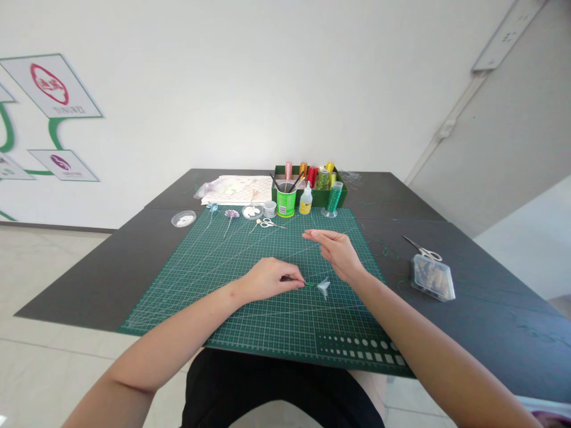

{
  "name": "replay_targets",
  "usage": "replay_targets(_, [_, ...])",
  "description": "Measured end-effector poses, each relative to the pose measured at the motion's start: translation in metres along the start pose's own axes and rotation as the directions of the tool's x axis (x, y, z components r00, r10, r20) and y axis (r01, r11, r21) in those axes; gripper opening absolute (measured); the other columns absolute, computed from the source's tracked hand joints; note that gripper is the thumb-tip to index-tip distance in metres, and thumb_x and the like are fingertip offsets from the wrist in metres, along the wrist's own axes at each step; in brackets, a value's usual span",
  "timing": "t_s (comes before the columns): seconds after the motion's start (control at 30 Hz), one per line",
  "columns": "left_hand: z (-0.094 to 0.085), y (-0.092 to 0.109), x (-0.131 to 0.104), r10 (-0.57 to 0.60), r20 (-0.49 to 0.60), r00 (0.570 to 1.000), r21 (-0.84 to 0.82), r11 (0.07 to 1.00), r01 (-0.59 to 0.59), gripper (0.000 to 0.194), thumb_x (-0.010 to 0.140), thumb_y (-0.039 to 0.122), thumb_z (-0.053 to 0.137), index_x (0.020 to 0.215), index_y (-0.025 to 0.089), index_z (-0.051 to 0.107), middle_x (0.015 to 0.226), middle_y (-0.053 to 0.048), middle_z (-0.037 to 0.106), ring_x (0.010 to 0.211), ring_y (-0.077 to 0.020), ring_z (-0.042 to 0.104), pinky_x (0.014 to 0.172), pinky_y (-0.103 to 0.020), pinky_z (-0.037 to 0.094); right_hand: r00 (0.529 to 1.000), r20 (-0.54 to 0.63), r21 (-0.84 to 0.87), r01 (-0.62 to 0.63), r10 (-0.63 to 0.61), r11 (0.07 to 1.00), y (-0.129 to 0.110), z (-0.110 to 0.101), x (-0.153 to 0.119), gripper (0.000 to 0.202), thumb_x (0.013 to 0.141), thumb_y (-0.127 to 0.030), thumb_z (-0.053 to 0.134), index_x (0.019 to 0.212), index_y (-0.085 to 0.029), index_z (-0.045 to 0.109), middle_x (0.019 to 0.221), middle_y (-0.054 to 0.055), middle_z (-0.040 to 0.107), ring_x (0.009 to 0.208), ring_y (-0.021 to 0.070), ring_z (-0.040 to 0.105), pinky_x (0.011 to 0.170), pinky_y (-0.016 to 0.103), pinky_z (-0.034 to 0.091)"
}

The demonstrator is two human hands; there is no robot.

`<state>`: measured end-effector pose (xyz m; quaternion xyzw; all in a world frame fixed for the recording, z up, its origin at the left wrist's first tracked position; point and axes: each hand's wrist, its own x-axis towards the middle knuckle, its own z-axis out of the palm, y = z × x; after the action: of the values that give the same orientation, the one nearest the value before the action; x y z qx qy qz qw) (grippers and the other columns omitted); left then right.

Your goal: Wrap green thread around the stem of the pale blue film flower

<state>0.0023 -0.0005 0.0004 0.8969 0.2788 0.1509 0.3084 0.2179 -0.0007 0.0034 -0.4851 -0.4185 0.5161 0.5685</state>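
My left hand [272, 278] is closed in a pinch over the green cutting mat [214, 309]. Between thumb and fingertips it holds the thin green stem of a small pale-blue flower [323, 288], whose head points right. Above and to the right of the flower is my right hand [334, 249], with thumb and fingertips pressed together and pointing left. Whatever those fingers may hold is too fine to make out. Behind the right hand, a spool of green thread [333, 199] stands upright at the mat's far edge.
Across the back are a green box [343, 197] of thread spools, a glue bottle [306, 199], a green can [286, 203] with brushes, small scissors [267, 223] and finished-looking flowers [231, 214]. On the right lie more scissors [423, 249] and a clear plastic box [432, 276].
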Motion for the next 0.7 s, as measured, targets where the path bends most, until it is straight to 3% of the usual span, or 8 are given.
replay_targets(0.3, [-0.0011, 0.0007, -0.0006, -0.012, -0.013, 1.0, -0.013, 1.0, 0.012, 0.013, 0.098, 0.031, 0.069, 0.093, 0.024, 0.08, 0.079, 0.005, 0.08, 0.072, -0.0124, 0.073, 0.066, -0.021, 0.045, 0.999, -0.017, -0.029, 0.034, -0.035, 0.999, -0.0016, -0.0025, 0.0022, 0.039, 0.069, -0.053, 0.085, 0.089, -0.019, 0.083, 0.103, 0.015, 0.083, 0.043, 0.0034, 0.023, 0.039, 0.025, 0.012])
replay_targets(0.7, [-0.0008, -0.0037, -0.0004, 0.019, -0.097, 0.995, -0.034, 0.999, -0.023, 0.009, 0.095, 0.029, 0.074, 0.092, 0.023, 0.079, 0.089, 0.004, 0.082, 0.079, -0.0128, 0.075, 0.072, -0.02, 0.048, 0.999, -0.035, -0.085, 0.003, -0.006, 0.996, 0.0075, -0.0061, 0.007, 0.043, 0.068, -0.053, 0.086, 0.093, -0.017, 0.084, 0.094, 0.014, 0.083, 0.042, 0.0036, 0.023, 0.041, 0.025, 0.012])
